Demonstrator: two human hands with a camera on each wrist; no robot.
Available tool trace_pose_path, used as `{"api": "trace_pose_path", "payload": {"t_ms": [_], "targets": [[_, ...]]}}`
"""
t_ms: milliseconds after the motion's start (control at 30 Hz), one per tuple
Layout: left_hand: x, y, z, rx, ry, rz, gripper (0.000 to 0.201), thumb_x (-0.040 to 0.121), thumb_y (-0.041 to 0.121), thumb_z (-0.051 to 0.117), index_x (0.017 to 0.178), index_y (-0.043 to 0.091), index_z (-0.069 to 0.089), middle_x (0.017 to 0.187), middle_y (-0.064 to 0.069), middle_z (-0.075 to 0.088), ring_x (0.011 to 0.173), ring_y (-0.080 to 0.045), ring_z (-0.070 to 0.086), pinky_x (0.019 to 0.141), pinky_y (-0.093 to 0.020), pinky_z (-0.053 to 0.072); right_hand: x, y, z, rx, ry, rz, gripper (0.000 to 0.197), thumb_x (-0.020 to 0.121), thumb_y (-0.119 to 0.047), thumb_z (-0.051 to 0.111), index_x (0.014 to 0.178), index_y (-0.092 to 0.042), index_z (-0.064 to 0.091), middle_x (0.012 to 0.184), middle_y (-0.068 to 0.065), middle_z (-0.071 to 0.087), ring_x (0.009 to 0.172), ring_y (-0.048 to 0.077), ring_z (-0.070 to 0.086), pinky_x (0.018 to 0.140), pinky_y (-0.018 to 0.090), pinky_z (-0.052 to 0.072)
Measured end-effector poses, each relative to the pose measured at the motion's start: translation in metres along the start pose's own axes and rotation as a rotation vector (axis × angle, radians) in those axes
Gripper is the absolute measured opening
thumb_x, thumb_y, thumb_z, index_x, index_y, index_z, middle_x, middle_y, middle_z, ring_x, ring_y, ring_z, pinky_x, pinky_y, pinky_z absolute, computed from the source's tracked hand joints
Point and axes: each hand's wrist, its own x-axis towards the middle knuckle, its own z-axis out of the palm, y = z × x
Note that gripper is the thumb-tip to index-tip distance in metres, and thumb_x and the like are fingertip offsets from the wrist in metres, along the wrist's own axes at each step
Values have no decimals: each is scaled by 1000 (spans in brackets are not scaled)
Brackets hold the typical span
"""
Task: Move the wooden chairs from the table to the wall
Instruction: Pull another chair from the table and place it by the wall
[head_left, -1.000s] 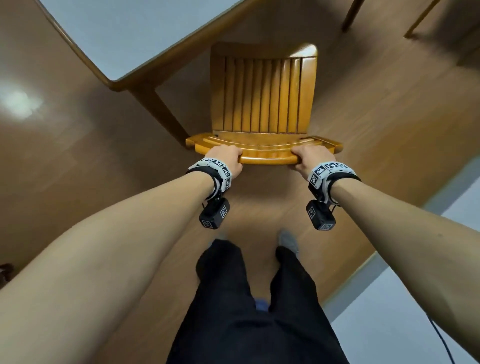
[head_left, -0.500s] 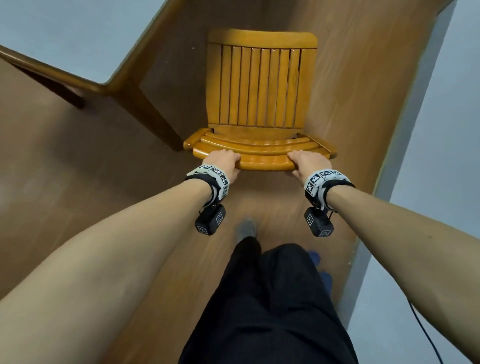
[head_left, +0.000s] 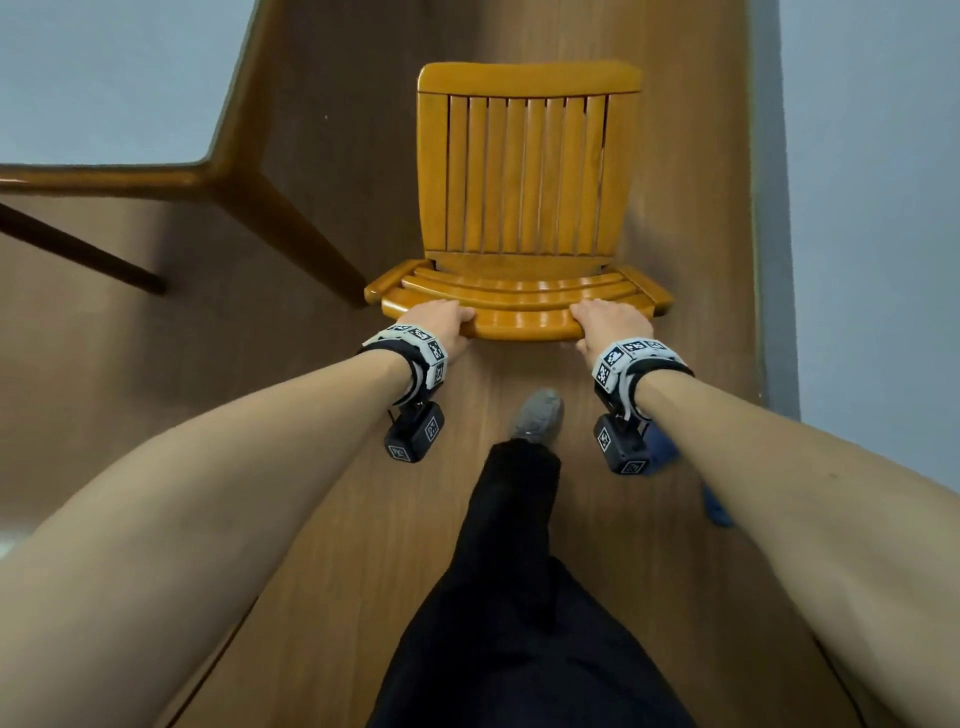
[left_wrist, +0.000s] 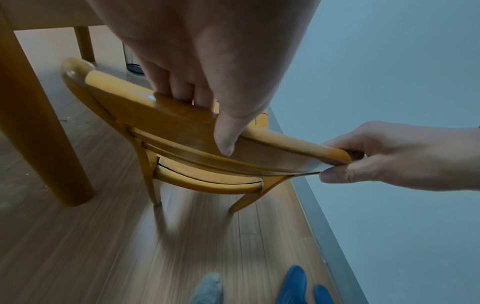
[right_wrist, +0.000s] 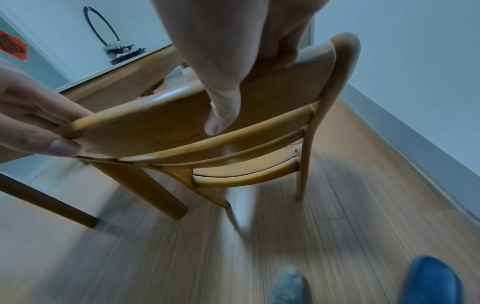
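A honey-coloured wooden chair (head_left: 524, 176) with a slatted seat stands in front of me, between the table and the wall. My left hand (head_left: 441, 325) grips the left part of its curved top rail (left_wrist: 166, 115), fingers over the far side, thumb on the near face. My right hand (head_left: 610, 325) grips the right part of the same rail (right_wrist: 293, 82) the same way. In the wrist views the chair's rear legs (right_wrist: 302, 164) show with the floor blurred under them; whether they touch the floor I cannot tell.
The wooden table (head_left: 228, 171) with a grey top and a thick leg (left_wrist: 39, 127) is close on the left. A pale wall (head_left: 872, 208) with a grey skirting board runs along the right. My feet, in a grey sock (head_left: 537, 415) and a blue slipper (left_wrist: 293, 283), are just behind the chair.
The chair, held by both hands, has turned and come away from the table toward the wall on the right. The wall now runs alongside it, and my feet have stepped forward.
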Motion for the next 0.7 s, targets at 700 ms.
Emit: {"api": "trace_pose_path", "payload": {"t_ms": [700], "targets": [[-57,-150,21,251,13,487,48,96,27,58,143,17,53,144,-12,51,134,-31,44,112,-39,31,-91,-225,56,275,21,466,47,99,-36,62,141,-16,52,140,4,56,129,26,53,105,38,44]]}}
